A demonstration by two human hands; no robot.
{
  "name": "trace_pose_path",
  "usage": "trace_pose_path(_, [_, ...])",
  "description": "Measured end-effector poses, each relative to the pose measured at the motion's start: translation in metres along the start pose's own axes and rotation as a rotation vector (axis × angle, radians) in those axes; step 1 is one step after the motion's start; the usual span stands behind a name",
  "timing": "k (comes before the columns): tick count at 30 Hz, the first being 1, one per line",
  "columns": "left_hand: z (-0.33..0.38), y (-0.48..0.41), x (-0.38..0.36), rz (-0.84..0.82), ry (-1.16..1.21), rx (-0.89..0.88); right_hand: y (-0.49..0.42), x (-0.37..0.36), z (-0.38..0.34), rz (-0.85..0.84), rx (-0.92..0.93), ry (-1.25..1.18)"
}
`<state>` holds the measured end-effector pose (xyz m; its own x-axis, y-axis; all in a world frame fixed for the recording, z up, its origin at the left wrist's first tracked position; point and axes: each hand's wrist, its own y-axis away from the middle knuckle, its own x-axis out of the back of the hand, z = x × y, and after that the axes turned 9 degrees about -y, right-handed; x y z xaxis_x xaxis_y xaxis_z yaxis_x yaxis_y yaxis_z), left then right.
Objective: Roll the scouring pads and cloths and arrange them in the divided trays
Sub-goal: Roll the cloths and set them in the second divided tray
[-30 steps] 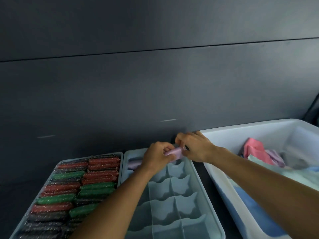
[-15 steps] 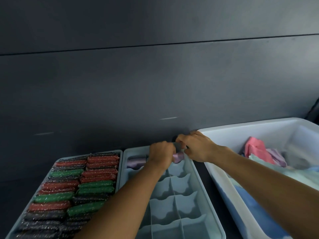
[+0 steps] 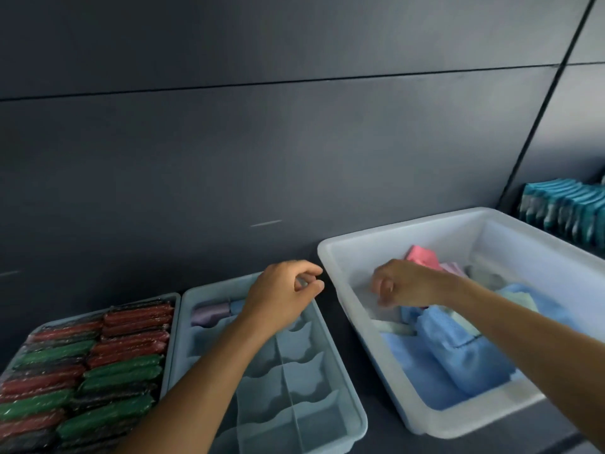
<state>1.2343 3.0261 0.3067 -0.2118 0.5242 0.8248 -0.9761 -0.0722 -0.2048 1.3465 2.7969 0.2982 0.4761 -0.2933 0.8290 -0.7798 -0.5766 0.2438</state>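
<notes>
Right hand [image 3: 402, 285], joined with the other hand a second ago, has crossed into the white tub [image 3: 406, 231] on its own side and hangs over the loose blue cloths [image 3: 458, 348], fingers curled down; blur hides whether they grip anything. Left hand [image 3: 281, 298] has let go and hovers empty, fingers loosely curled, over the far end of the divided tray [image 3: 311, 421], with the tray [image 3: 173, 326] of rolled scouring pads [image 3: 121, 365] unchanged further to its left. Just left of that hand a lilac rolled cloth [image 3: 209, 313] lies in the far row, while the roll both hands were pressing in is now covered by it.
</notes>
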Motion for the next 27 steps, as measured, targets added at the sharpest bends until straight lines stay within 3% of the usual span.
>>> trace_pose_path(3, [0.012,0.007,-0.003,-0.029,0.089,-0.008,0.005,-0.018,0.0,-0.229,-0.021,-0.002])
trace_pose_path(7, [0.017,0.013,-0.004,-0.046,0.16,-0.008,0.008,-0.037,-0.002,-0.325,-0.023,0.223])
trace_pose_path(10, [0.018,0.018,0.0,-0.043,0.204,0.005,0.015,-0.026,-0.007,-0.234,0.03,0.11])
trace_pose_path(13, [0.024,0.024,0.008,-0.035,0.328,0.022,0.029,0.009,-0.021,-0.025,0.068,-0.107])
trace_pose_path(18, [0.045,0.029,0.025,-0.025,0.528,0.18,0.05,0.041,-0.063,0.3,0.278,-0.883])
trace_pose_path(22, [0.053,0.026,0.038,-0.108,0.782,0.226,0.056,0.051,-0.101,0.347,0.481,-1.038])
trace_pose_path(27, [0.051,0.031,0.061,-0.033,1.067,-0.028,0.061,0.052,-0.136,0.243,0.605,-1.104])
